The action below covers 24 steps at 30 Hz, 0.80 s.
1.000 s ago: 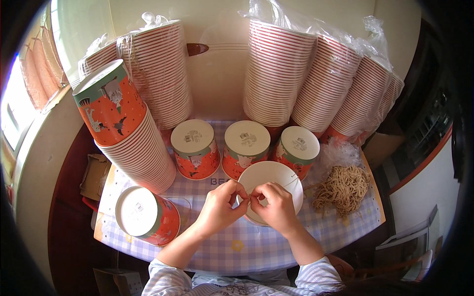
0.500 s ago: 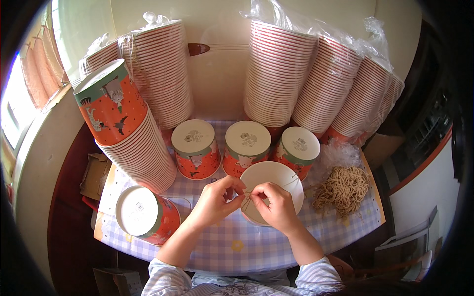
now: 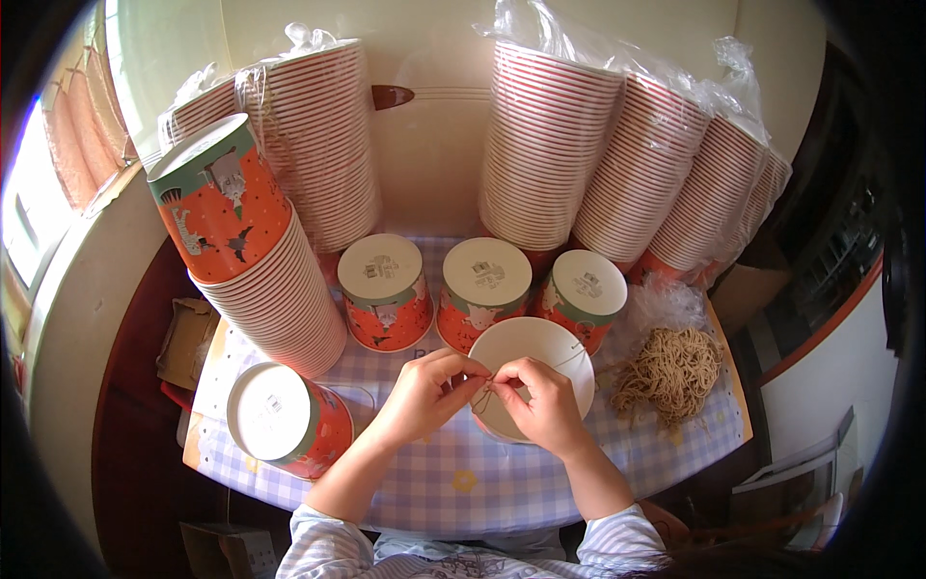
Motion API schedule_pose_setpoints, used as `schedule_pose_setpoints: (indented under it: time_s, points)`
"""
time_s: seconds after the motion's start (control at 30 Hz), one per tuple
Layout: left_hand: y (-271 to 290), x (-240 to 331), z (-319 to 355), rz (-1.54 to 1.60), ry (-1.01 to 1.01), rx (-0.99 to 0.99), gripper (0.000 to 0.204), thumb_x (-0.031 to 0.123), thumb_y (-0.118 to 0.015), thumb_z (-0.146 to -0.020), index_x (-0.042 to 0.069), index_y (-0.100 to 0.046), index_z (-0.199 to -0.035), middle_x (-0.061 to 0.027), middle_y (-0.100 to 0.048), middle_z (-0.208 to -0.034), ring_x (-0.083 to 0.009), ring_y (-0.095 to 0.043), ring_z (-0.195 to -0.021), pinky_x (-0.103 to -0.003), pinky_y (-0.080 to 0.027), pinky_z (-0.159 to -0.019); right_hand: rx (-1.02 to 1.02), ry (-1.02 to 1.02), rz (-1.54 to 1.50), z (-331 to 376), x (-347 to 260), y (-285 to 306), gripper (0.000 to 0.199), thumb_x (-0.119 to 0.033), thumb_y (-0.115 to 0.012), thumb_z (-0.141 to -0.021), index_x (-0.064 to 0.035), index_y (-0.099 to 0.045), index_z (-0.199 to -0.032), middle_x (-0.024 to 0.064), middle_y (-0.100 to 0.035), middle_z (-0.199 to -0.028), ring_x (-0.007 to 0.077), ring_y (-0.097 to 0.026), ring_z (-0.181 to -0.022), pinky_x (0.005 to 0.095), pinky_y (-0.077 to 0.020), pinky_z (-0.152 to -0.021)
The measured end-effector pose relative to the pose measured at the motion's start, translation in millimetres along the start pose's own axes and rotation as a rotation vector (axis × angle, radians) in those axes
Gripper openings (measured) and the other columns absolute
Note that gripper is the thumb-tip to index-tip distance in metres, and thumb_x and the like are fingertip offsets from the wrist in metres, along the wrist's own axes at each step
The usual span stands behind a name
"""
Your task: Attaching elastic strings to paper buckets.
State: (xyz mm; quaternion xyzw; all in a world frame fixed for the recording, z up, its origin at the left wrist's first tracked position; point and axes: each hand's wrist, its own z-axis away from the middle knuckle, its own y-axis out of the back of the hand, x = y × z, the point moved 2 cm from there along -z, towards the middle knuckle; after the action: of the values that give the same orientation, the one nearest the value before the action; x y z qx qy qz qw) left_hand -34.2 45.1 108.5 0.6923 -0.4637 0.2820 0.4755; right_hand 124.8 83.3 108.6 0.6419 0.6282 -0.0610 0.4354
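Observation:
Just in front of me stands a paper bucket (image 3: 558,362), its white inside facing up. A thin tan string (image 3: 485,394) runs at its near left rim, and a bit of string shows at the far right rim too. My left hand (image 3: 431,391) pinches the string between thumb and forefinger. Against it, fingertips nearly touching, my right hand (image 3: 536,398) pinches the same string over the bucket's opening. The exact shape of the string between the fingertips is too small to make out.
Upturned orange paper buckets (image 3: 380,270) stand in a row behind, and another bucket (image 3: 270,413) sits front left. Tall nested stacks, several in plastic (image 3: 555,145), line the back; one stack (image 3: 280,299) leans at left. A tangled string pile (image 3: 672,374) lies right on the checked tablecloth (image 3: 405,482).
My left fingertips have moved right to meet the right ones, and both hands now pinch the string close together. The bucket has hardly moved.

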Motion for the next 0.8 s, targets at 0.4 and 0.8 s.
schedule_pose_setpoints:
  time_s: [0.4,0.8]
  points:
    - [-0.1,2.8,2.1,0.042,0.026,-0.043,0.012,0.006,-0.066,-0.077,0.002,-0.061,-0.088,-0.0066,-0.056,-0.082,-0.0129,-0.056,-0.065,-0.025,-0.045,-0.056,-0.187,-0.224,-0.412,3.2,12.3,-0.5,0.019,-0.005,-0.065,-0.080,-0.0010,-0.052,-0.092,0.0066,-0.063,-0.085,0.0151,-0.063,-0.082,0.0258,-0.0505,-0.071]
    - [-7.8,3.3,3.8,0.021,-0.077,-0.008,0.011,0.003,-0.064,-0.078,0.004,-0.062,-0.089,-0.0065,-0.055,-0.083,-0.0165,-0.055,-0.068,-0.026,-0.045,-0.059,-0.413,-0.438,-0.738,4.6,22.6,1.7,0.015,-0.007,-0.055,-0.088,0.0039,-0.058,-0.099,0.0049,-0.063,-0.087,0.0101,-0.059,-0.083,0.0235,-0.0484,-0.075]
